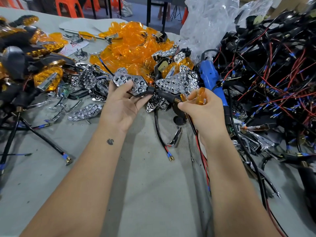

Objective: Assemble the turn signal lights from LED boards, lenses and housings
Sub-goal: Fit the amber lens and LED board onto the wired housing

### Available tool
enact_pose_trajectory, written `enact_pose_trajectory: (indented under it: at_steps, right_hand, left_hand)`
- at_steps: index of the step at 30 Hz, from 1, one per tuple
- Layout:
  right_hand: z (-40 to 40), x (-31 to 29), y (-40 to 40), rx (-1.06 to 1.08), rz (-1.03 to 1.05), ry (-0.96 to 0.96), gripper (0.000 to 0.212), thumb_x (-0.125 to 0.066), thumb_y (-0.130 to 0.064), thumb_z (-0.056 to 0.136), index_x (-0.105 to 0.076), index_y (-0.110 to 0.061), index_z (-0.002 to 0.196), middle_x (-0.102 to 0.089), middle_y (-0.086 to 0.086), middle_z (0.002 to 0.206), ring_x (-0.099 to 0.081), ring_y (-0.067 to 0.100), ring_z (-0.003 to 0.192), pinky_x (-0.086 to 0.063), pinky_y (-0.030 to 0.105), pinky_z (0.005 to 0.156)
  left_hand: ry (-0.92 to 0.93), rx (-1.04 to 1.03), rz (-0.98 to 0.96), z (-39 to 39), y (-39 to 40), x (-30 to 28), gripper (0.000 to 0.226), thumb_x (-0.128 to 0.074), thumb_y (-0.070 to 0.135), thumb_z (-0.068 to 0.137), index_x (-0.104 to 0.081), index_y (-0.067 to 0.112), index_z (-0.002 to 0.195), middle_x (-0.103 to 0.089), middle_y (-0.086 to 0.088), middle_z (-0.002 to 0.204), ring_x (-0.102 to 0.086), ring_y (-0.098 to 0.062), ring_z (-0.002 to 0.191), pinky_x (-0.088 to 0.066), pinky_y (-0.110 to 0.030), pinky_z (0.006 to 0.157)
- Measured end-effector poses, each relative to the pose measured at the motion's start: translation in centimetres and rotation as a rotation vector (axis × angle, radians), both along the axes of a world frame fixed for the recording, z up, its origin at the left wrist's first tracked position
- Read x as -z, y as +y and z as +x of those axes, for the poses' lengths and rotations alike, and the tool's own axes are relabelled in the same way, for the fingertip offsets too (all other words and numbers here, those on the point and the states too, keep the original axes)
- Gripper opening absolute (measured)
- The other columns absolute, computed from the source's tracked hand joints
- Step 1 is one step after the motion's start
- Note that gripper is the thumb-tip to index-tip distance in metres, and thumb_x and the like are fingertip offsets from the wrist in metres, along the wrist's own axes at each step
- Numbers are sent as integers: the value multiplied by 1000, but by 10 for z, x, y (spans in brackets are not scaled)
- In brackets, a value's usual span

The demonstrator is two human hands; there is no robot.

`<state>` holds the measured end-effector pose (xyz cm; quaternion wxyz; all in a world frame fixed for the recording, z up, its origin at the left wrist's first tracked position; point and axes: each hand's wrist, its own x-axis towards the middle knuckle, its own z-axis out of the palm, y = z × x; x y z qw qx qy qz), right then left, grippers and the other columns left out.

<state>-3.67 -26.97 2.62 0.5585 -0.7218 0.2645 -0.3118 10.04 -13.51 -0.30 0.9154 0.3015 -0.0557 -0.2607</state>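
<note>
Chrome-faced housing [130, 84] is sitting in the left hand [122, 106], fingers curled round it above the desk [153, 194]. Right hand [203, 108] is pinching an amber lens [201, 96] just beside the housing's stem.

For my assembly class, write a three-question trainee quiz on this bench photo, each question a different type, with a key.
1. True or false: the left hand holds a housing with chrome reflector that has no lens on it.
2. The right hand pinches: A) a screw, B) an orange lens, C) a wire.
3. Fill in: the blue electric screwdriver lies to the ___ of the right hand.

Key: 1 true; 2 B; 3 right
</note>
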Motion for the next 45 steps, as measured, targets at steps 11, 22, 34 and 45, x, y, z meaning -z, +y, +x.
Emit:
enact_pose_trajectory:
  at_steps: [11,22,34,45]
  right_hand:
    - [1,7,-5,94,-152,25,27,-65,3,77,-58,-22,88,-68,2,81,-57,12,68,-53,29,66]
    - [-6,7,-23,154,-95,-11,30,-69,3,80,-60,-24,88,-69,-7,73,-60,3,63,-48,10,55]
    - [-12,5,-25,25,-64,-6,33,-73,1,81,-65,-26,97,-71,-12,68,-62,0,66,-51,10,63]
    - [-12,7,-17,70,-273,248,35,-61,-62,79,-56,-28,86,-50,-11,79,-49,12,74,-41,33,68]
  left_hand:
    - [-152,176,-48,-5,1,-1,24,-61,-4,82,-57,17,93,-66,-15,122,-60,-45,119,-57,-58,77]
    - [-204,210,48,-6,2,-6,19,-51,-2,93,-54,6,110,-67,-20,123,-66,-38,111,-58,-54,79]
    - [-278,133,83,-4,6,-9,21,-55,8,91,-64,14,109,-69,-5,120,-67,-29,111,-60,-44,74]
    - [-111,-52,82,3,3,-4,8,-51,4,100,-57,8,101,-76,-8,96,-73,-30,93,-61,-42,69]
